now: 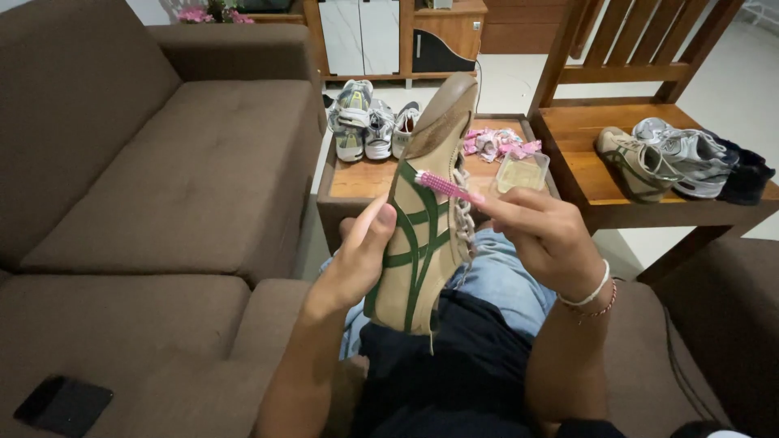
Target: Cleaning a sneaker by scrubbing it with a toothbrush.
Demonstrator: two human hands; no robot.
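The left hand [357, 255] is clasping the tan sneaker [422, 211] steady while the right hand [540, 231] is pinching a pink brush [442, 185]; short, light strokes are probably working best.

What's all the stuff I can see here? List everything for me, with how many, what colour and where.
shoe: one, tan with green stripes, held up over the lap
brush: one, pink, head against the shoe's side
small clear container: one, yellowish liquid inside, on the low table
low table: one, wooden, in front of the knees
grey-white sneakers: about three, far end of the low table
pink wrappers: small heap, on the low table
wooden chair: one, brown, right
shoes on the chair: about three, beige, grey-white, dark
sofa: one, brown, left
phone: one, black, on the sofa seat
cabinet: wood and white, back wall
left hand: grips the shoe
right hand: holds the brush, white bracelet at the wrist
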